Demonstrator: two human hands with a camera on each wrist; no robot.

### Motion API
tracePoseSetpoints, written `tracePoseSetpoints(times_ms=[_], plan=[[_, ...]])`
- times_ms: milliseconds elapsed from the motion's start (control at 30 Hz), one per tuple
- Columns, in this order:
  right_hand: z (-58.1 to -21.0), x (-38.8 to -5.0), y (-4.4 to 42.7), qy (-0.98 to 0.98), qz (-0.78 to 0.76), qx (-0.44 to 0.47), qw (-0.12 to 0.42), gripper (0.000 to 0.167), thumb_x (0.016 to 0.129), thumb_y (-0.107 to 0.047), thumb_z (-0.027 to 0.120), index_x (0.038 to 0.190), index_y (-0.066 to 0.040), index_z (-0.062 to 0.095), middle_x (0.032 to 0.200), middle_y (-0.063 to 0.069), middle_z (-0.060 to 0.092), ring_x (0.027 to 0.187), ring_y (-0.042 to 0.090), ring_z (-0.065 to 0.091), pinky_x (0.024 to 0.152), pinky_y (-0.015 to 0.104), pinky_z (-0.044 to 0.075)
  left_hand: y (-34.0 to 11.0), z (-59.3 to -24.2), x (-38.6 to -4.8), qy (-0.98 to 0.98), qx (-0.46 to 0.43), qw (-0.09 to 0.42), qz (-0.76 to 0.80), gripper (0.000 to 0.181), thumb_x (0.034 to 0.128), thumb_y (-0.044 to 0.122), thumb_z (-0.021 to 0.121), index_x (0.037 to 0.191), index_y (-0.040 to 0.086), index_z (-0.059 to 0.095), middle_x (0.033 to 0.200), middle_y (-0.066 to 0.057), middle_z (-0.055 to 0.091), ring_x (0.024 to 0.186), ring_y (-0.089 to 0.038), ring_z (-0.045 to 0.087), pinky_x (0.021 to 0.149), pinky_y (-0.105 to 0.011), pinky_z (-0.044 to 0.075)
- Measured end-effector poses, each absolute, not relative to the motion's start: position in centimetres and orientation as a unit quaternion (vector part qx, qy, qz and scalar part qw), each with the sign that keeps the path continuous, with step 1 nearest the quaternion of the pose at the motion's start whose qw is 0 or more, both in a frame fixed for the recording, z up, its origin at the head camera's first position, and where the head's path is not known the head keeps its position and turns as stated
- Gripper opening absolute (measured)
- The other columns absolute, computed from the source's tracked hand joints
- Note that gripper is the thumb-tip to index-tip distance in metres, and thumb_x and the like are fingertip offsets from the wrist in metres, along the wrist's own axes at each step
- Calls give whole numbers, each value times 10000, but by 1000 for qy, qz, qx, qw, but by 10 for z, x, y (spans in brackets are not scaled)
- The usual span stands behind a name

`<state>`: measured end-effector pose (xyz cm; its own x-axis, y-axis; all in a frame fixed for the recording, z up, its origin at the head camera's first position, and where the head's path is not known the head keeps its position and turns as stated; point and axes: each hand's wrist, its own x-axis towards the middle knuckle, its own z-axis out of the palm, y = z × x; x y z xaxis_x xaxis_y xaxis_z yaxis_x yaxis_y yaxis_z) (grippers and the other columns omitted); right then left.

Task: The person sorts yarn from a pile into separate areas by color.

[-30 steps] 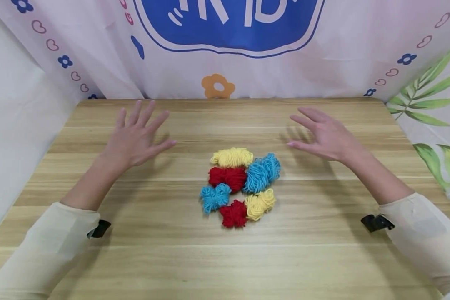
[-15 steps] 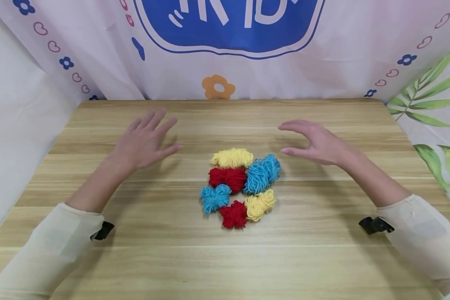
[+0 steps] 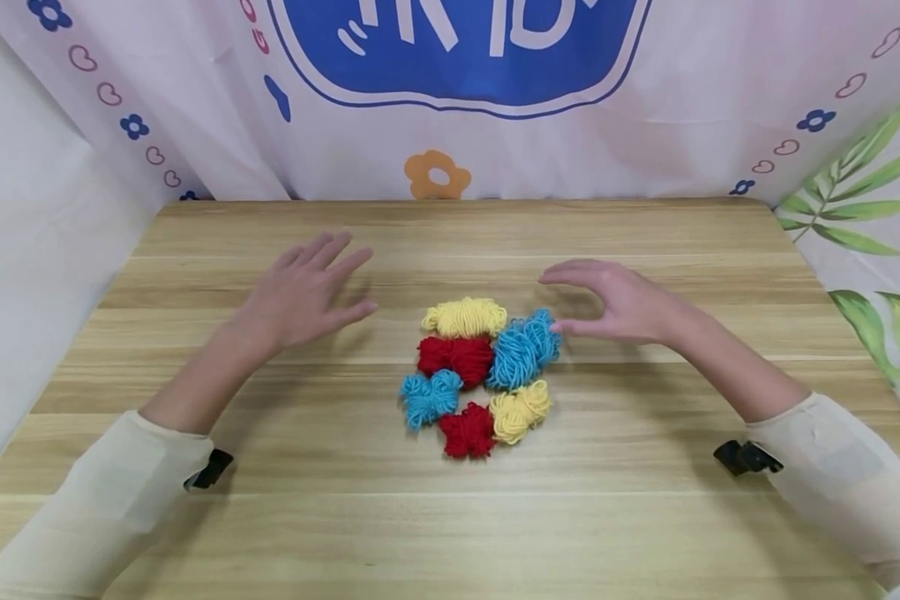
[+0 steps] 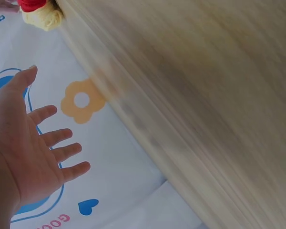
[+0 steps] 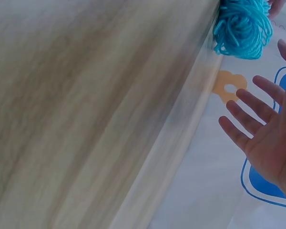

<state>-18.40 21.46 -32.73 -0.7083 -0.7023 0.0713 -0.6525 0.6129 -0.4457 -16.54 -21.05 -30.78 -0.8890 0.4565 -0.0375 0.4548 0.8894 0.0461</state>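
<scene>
Several small bundles of yarn lie close together in the middle of the table. At the back is a yellow bundle (image 3: pixel 465 317), with a red bundle (image 3: pixel 455 360) in front of it and a larger blue bundle (image 3: pixel 523 350) to the right. Nearer me lie a smaller blue bundle (image 3: pixel 430 397), a red one (image 3: pixel 468 431) and a yellow one (image 3: pixel 521 412). My left hand (image 3: pixel 300 292) hovers left of the bundles, fingers spread, holding nothing. My right hand (image 3: pixel 618 304) is beside the larger blue bundle, its thumb tip overlapping that bundle's edge in the head view; contact cannot be told.
The wooden table (image 3: pixel 450 533) ends at a white printed cloth (image 3: pixel 570 150) hanging along its back edge. A leaf-patterned cloth (image 3: pixel 855 208) hangs at the right. Black wrist devices (image 3: pixel 747 457) sit at both sleeve cuffs.
Both hands have moved inward and slightly nearer me, toward the yarn bundles. The right hand's fingers are bent more than before. The bundles have stayed in place.
</scene>
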Motion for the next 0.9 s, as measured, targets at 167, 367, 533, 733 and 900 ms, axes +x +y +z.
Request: tracePoseSetpoints(times_ms=[167, 367, 533, 733, 900], plan=[[-329, -182, 211, 887, -233, -393, 65, 685, 895, -419, 784, 1451, -72, 585, 1504, 158, 551, 1419, 386, 476, 1165, 621, 345, -203, -307, -162, 967, 252, 28, 34, 774, 1008, 558, 589, 1611, 127, 368, 1676, -226, 252, 1536, -463, 220, 1178, -698, 245], [-330, -180, 205, 875, -245, -410, 77, 681, 884, -409, 800, 1433, -61, 596, 1474, 123, 587, 1392, 362, 514, 1132, 620, 393, -197, -307, -159, 961, 273, 28, 32, 789, 1000, 591, 577, 1614, 143, 367, 1675, -217, 260, 1533, -455, 236, 1166, -691, 279], [-332, -179, 203, 865, -257, -423, 86, 670, 876, -389, 820, 1417, -56, 609, 1441, 102, 616, 1367, 342, 543, 1110, 611, 426, -192, -305, -155, 958, 284, 30, 36, 818, 979, 598, 606, 1622, 162, 351, 1676, -207, 264, 1527, -450, 256, 1145, -704, 307], [-334, -177, 200, 848, -263, -450, 93, 638, 856, -373, 852, 1379, -72, 645, 1374, 54, 665, 1319, 295, 587, 1091, 567, 463, -186, -304, -151, 953, 297, 25, 57, 814, 963, 580, 645, 1614, 174, 372, 1662, -195, 306, 1501, -444, 322, 1114, -717, 341], [-336, -176, 197, 834, -270, -472, 93, 603, 844, -341, 865, 1348, -76, 667, 1330, 33, 688, 1264, 265, 624, 1063, 546, 491, -181, -304, -149, 949, 308, 19, 71, 810, 946, 573, 674, 1603, 190, 396, 1629, -184, 372, 1467, -445, 381, 1097, -715, 366]])
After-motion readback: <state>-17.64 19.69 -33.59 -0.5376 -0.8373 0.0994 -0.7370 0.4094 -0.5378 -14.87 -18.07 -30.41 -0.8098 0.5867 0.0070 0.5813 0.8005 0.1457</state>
